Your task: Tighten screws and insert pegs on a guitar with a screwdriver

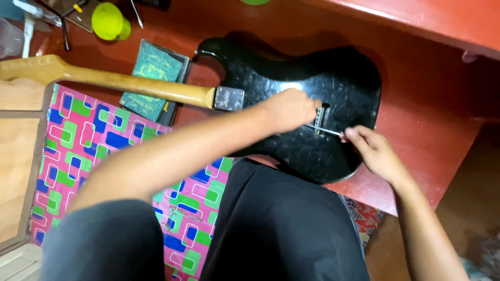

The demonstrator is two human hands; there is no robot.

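Guitar body [307,104], black, back up on the red worktop [432,119]: left hand [291,108] closed at its rear cavity, right hand [372,151] pinching a thin metal spring [325,130]; seating it demands steady tension.

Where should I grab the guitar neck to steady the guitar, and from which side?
Grip the bare wooden neck midway along, probably from above: it lies flat on the red floor, rounded back up, and both the left hand and right hand are busy at the black body.
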